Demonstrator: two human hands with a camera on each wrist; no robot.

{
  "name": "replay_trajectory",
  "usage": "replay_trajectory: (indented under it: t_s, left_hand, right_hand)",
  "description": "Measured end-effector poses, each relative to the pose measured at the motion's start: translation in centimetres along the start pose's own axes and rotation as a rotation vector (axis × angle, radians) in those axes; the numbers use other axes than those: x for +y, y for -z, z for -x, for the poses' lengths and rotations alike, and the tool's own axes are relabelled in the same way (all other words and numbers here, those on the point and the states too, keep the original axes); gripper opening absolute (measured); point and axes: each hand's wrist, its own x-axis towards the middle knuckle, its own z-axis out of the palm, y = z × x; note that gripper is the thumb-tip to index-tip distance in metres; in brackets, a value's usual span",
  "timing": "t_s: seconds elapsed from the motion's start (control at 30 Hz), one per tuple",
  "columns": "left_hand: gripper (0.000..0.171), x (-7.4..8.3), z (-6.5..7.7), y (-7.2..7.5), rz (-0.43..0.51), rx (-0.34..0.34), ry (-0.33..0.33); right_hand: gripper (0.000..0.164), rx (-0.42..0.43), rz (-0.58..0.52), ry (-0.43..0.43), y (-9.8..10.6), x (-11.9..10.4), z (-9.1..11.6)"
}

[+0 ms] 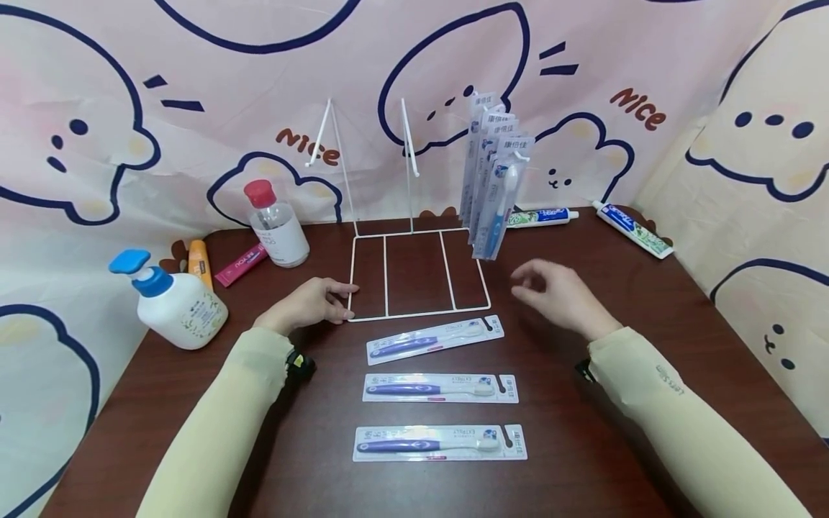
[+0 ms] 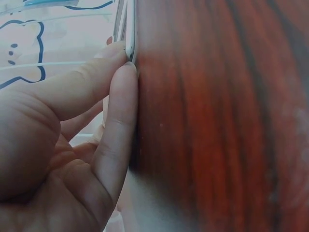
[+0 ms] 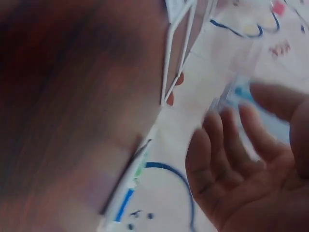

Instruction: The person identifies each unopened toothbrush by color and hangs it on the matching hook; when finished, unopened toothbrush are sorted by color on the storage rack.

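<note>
A white wire rack point(image 1: 385, 277) with upright prongs stands on the table against the backdrop. My left hand point(image 1: 311, 301) holds its front left corner, thumb and finger meeting at the wire point(image 2: 131, 29) in the left wrist view. Several packaged toothbrushes point(image 1: 495, 216) hang from the right prong; the other two prongs are bare. My right hand point(image 1: 560, 295) is right of the rack, below the hanging packs, fingers loosely bent and holding nothing. Three purple-handled toothbrush packs lie before the rack: a tilted one point(image 1: 435, 339), a middle one point(image 1: 440, 388) and a near one point(image 1: 440, 442).
At left are a white pump bottle point(image 1: 184, 309), an orange tube point(image 1: 200, 262), a pink tube point(image 1: 241, 265) and a clear red-capped bottle point(image 1: 281, 234). Behind the right hand lie two toothpaste tubes, one flat along the backdrop point(image 1: 540, 218), one slanted point(image 1: 635, 230).
</note>
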Motion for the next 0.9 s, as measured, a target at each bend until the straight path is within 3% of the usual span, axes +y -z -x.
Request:
replay_trajectory:
  t_s: [0.2,0.47,0.63,0.9]
  left_hand:
    - [0.058,0.1,0.1,0.0,-0.003,-0.003,-0.012]
    - [0.056,0.3,0.3,-0.2,-0.016,0.003,-0.022]
    - [0.056,0.4,0.2,-0.3,-0.009,-0.006,-0.015]
    - [0.056,0.1,0.1,-0.2,-0.008,0.004,-0.005]
  right_hand:
    - [0.02,-0.147,0.167,0.206,-1.8,-2.6,1.4]
    - [0.037,-0.225,0.316,0.348,-5.3,-3.8,0.2]
    - [0.049,-0.302,0.374,0.28,-6.1,-3.5,-0.8]
    - [0.043,-0.402,0.337,0.13,-5.4,-3.1,-1.4]
